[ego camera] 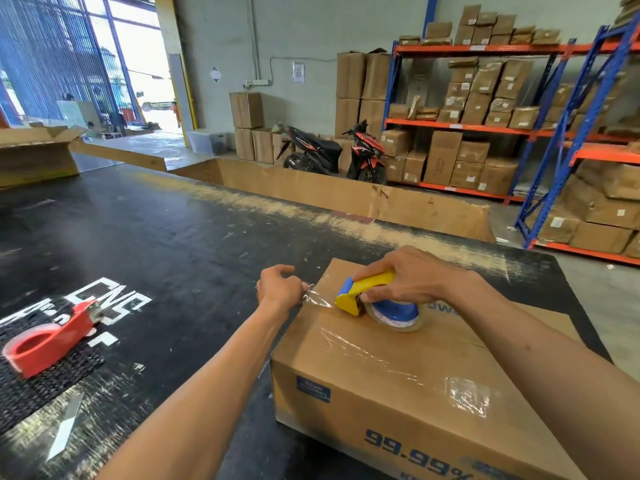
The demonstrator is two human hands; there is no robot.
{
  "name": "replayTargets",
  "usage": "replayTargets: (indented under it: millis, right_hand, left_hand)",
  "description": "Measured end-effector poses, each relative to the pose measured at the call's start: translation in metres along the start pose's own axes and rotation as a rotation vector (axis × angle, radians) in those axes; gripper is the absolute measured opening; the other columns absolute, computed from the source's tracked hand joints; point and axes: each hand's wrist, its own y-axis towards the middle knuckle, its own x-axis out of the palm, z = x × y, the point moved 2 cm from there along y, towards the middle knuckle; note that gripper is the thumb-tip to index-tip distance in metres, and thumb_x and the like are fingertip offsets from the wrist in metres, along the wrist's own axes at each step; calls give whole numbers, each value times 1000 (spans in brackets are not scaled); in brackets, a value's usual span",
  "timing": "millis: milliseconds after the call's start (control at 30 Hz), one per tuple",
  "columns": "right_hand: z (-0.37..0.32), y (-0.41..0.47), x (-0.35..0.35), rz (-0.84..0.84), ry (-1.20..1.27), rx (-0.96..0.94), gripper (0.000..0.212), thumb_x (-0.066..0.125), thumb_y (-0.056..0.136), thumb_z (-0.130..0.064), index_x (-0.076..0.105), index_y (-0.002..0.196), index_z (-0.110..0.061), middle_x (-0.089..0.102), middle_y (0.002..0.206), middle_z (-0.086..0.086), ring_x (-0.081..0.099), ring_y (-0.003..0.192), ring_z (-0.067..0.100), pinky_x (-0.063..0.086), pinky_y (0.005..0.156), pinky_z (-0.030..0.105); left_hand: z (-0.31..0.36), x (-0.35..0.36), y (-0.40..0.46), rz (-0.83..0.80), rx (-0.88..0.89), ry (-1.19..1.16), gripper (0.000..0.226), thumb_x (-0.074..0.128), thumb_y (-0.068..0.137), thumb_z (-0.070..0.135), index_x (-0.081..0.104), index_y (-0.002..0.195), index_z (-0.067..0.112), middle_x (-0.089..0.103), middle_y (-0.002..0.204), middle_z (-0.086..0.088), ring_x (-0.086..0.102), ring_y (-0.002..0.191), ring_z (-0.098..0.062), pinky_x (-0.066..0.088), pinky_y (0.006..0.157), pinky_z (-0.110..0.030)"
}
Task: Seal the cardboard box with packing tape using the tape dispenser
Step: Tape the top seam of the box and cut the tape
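Observation:
A closed cardboard box (398, 372) with blue print lies on the black table at the lower right. On its top sits a yellow and blue tape dispenser (370, 299) with a roll of clear tape. My right hand (412, 275) grips the dispenser from above. My left hand (280, 289) pinches the free end of the clear tape (317, 298), stretched from the dispenser to the box's far left edge. Shiny strips of tape lie across the box's top and near side.
A red tape dispenser (48, 341) lies on the black table (173, 244) at the left. An open carton (38, 150) stands at the far left. Behind the table are a long cardboard trough (346, 195), two motorbikes (332, 154) and racks of boxes (502, 126).

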Motion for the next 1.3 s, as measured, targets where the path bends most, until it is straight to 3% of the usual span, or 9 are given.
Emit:
replayTargets:
  millis: [133, 300, 367, 500, 600, 767, 967, 1133, 1300]
  right_hand:
    - [-3, 6, 0, -36, -26, -7, 49, 60, 76, -73, 58, 123, -58, 62, 109, -17, 54, 85, 8, 50, 74, 35]
    - [-3, 9, 2, -51, -43, -7, 49, 61, 77, -72, 59, 123, -57, 64, 117, -13, 54, 85, 8, 47, 71, 30]
    - [-3, 10, 2, -48, -57, -7, 48, 61, 76, -72, 60, 122, -57, 64, 118, -13, 55, 86, 9, 47, 71, 30]
    - [-6, 11, 2, -59, -63, 1, 48, 62, 76, -72, 59, 122, -57, 63, 120, -12, 52, 88, 8, 40, 65, 26]
    - [-8, 9, 1, -62, -70, 5, 49, 61, 76, -72, 59, 123, -57, 62, 117, -12, 52, 87, 8, 38, 64, 25]
    - [-9, 9, -2, -83, -54, 25, 47, 61, 80, -68, 58, 125, -56, 50, 87, -21, 46, 71, 3, 32, 59, 25]
    - [-6, 12, 0, -108, -69, 13, 52, 42, 78, -84, 56, 122, -61, 62, 123, -9, 55, 95, 13, 47, 81, 34]
    - [-8, 8, -4, -69, -117, -1, 51, 44, 79, -81, 57, 123, -60, 56, 85, -19, 54, 80, 10, 39, 62, 29]
    - [-4, -6, -9, -65, -174, -55, 51, 41, 80, -83, 54, 124, -61, 62, 76, -8, 56, 72, 13, 43, 62, 33]
  left_hand:
    - [-6, 3, 4, -13, -44, -61, 29, 67, 85, -5, 67, 110, 10, 75, 80, -13, 75, 72, -23, 64, 69, -39]
    - [-19, 8, 6, 18, -117, 10, 18, 73, 82, 3, 68, 71, 17, 72, 89, -7, 67, 82, -22, 59, 71, -33]
    - [-24, 10, 9, -24, -199, -24, 6, 69, 77, 4, 69, 81, 8, 75, 94, -11, 68, 80, -21, 60, 71, -35]
    - [-22, 11, 10, -169, -292, 33, 62, 64, 69, 26, 59, 127, 3, 69, 120, -7, 64, 115, -30, 52, 97, -39]
    - [-2, 8, -13, -52, -41, 440, 23, 57, 93, 15, 59, 113, 4, 62, 124, -18, 60, 110, -35, 50, 89, -40]
    - [5, 33, -27, -193, 438, 553, 44, 38, 106, 20, 41, 147, 7, 57, 140, -20, 51, 130, -37, 41, 104, -43]
    - [-7, 46, -11, -427, 366, 820, 60, 23, 108, 43, 9, 160, 17, -4, 168, -11, 32, 145, -39, 30, 113, -47]
    - [-14, 49, 2, -467, 340, 942, 60, 15, 106, 44, 10, 160, 18, -10, 168, -8, -3, 155, -29, 19, 118, -55]
    - [-9, 48, -9, -472, 346, 977, 54, 11, 108, 40, 14, 158, 21, -15, 167, -6, -9, 154, -30, 18, 117, -63]
